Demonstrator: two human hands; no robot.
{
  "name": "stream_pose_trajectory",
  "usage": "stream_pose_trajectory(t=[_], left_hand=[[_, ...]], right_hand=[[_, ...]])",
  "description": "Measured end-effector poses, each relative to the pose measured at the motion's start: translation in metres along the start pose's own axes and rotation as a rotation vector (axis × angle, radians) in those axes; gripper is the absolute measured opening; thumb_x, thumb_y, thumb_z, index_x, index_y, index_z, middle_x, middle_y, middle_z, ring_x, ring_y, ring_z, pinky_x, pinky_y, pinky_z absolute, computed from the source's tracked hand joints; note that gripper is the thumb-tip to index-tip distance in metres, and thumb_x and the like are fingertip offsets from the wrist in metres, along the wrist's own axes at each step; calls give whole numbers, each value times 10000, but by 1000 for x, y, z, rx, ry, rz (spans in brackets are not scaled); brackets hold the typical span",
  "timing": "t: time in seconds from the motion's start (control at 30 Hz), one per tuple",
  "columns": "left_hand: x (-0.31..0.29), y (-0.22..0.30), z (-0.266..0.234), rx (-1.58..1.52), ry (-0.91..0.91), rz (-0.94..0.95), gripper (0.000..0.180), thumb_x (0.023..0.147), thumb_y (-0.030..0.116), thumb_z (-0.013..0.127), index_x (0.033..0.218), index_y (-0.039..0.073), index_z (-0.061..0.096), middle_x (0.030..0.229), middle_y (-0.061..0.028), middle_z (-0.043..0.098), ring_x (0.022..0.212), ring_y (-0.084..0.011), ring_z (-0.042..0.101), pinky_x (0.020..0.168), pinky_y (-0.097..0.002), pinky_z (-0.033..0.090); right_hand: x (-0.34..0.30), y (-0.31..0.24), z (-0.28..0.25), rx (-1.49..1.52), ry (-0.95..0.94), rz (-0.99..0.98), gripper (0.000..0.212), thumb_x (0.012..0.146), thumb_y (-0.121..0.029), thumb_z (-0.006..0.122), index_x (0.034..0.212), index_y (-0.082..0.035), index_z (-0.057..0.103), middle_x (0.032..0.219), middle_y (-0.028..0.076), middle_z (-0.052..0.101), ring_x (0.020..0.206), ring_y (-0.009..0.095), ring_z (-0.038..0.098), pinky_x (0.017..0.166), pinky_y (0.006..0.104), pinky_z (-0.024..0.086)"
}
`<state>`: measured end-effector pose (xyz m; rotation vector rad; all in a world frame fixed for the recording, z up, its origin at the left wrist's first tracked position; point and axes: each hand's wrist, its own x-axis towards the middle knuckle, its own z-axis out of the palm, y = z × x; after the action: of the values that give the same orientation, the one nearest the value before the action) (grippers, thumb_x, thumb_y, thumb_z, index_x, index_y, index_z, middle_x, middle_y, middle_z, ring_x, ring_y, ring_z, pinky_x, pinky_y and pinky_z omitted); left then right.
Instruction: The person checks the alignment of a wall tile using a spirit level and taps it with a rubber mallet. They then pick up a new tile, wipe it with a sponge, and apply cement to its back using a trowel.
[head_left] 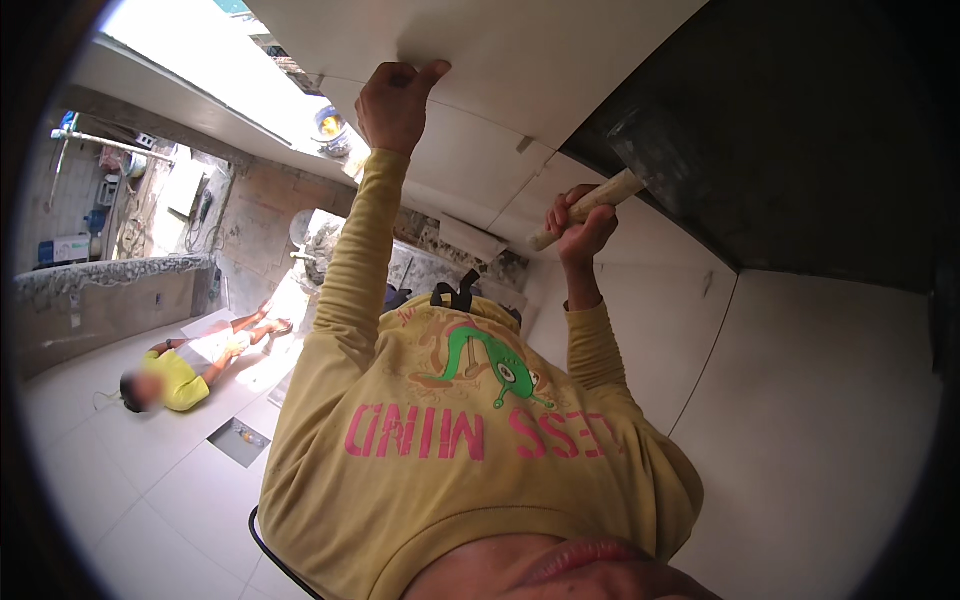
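Note:
My left hand (393, 105) is raised against a large pale tile (500, 50), its fingers curled and the thumb stretched along the surface. What it holds, if anything, is hidden. My right hand (584, 222) is wrapped round the pale wooden handle of a mallet (622, 188). The mallet's grey, see-through-looking head is blurred and lies in front of a dark bare patch of wall (800, 130), close to the tile's edge.
Pale tiles (800, 400) border the dark patch. To the left, a person in a yellow shirt (180, 380) is low on the tiled floor (150, 500), near a square floor opening (240, 441). A bucket (330, 125) stands by the bright opening. A low wall (110, 310) runs at the left.

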<state>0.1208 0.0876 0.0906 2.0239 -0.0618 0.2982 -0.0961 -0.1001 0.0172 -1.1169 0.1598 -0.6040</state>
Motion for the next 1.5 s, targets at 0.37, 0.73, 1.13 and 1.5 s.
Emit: stream_pose_trajectory(t=[0.37,0.73,1.13,1.5], left_hand=[[2,-1,3,-47,7,-5,560,695,560,871,863,42,738,788,-59,732,755,-232,693,769,-376,531],[2,-6,8,-61,21,-15,546,702,537,879,849,34,727,782,-58,729,739,-216,686,757,-375,529],[2,-9,8,-118,22,9,561,708,533,881,857,16,723,778,-66,727,737,-204,685,754,-365,535],[-1,-4,8,-139,36,32,558,709,524,885,861,10,728,781,-65,734,733,-207,687,751,-361,537]], right_hand=[[5,-7,-4,-98,-20,50,797,856,-854,489,920,-60,517,598,32,471,453,124,432,446,292,397],[8,-11,-16,-72,-29,-9,789,859,-849,491,905,-61,506,606,32,461,453,129,425,441,301,394],[5,-8,-13,2,-45,-90,757,880,-789,556,923,-33,541,609,26,469,484,120,474,437,290,398],[5,-14,-6,46,-40,-92,769,852,-784,607,926,-20,551,599,34,487,464,125,472,440,282,406]])
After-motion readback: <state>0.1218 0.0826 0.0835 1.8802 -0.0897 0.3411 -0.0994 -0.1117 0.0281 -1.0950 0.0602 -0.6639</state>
